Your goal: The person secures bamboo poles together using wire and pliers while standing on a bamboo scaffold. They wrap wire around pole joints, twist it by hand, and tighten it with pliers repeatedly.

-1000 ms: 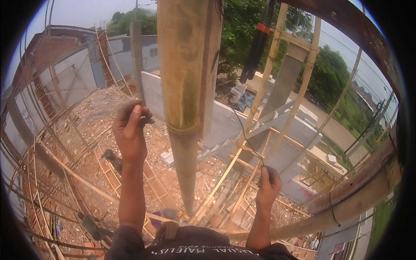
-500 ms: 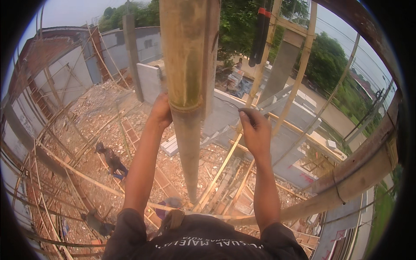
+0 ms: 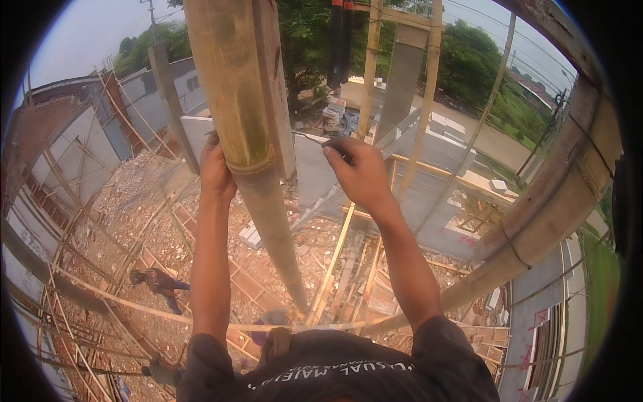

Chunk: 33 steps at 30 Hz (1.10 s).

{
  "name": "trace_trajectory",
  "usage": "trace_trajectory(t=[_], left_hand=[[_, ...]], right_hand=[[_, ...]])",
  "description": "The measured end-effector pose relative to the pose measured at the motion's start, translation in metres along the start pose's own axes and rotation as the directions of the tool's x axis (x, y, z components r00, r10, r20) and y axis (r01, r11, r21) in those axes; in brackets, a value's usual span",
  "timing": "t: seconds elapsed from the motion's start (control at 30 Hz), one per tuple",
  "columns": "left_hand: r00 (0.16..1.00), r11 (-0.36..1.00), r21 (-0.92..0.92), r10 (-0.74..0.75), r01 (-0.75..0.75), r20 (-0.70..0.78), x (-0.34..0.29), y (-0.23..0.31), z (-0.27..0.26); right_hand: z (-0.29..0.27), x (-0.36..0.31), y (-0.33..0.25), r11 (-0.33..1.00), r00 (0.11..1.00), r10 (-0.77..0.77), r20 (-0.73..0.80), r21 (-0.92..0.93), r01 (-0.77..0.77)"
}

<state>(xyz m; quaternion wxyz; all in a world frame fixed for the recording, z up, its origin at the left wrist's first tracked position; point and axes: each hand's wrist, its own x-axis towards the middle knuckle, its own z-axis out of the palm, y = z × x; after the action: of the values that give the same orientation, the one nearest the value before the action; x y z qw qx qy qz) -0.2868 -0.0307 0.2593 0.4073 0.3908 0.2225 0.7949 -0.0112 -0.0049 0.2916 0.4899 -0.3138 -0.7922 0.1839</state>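
Observation:
A thick upright bamboo pole (image 3: 244, 127) stands in front of me against a wooden post (image 3: 284, 120). At the pole's left side my left hand (image 3: 218, 171) is closed, with its fingertips partly hidden; a small dark tip shows above it, but I cannot make out what it is. My right hand (image 3: 362, 171) pinches the end of a thin dark wire (image 3: 309, 137) to the right of the post. The wire runs from my fingers toward the back of the post, where it goes out of sight.
Far below me lies rubble-covered ground (image 3: 144, 201) with a person (image 3: 161, 281) on it. A thick bamboo pole (image 3: 549, 234), bound with dark wire, slants along the right. Grey block walls (image 3: 429, 201) stand below. A long black object (image 3: 339, 47) with red parts hangs ahead.
The view has turned, so the bamboo pole sits farther left and leans in the picture. My right hand still pinches the wire, now seen more plainly stretched toward the post.

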Motion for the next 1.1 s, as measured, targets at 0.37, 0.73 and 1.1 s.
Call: trace_trajectory(t=[0.37, 0.73, 1.1], left_hand=[[0.998, 0.997, 0.049, 0.068, -0.068, -0.011, -0.006, -0.006, -0.003], [0.995, 0.995, 0.028, 0.100, -0.099, -0.028, -0.001, -0.010, -0.009], [0.985, 0.994, 0.047, 0.105, -0.100, -0.139, 0.023, -0.001, -0.004]], right_hand=[[-0.028, -0.045, 0.054, 0.993, 0.999, 0.050, -0.007, -0.105, -0.051], [-0.058, -0.095, 0.084, 0.928, 0.946, 0.325, -0.011, 0.195, -0.316], [-0.046, -0.072, 0.076, 0.953, 0.926, 0.297, -0.235, 0.134, -0.271]])
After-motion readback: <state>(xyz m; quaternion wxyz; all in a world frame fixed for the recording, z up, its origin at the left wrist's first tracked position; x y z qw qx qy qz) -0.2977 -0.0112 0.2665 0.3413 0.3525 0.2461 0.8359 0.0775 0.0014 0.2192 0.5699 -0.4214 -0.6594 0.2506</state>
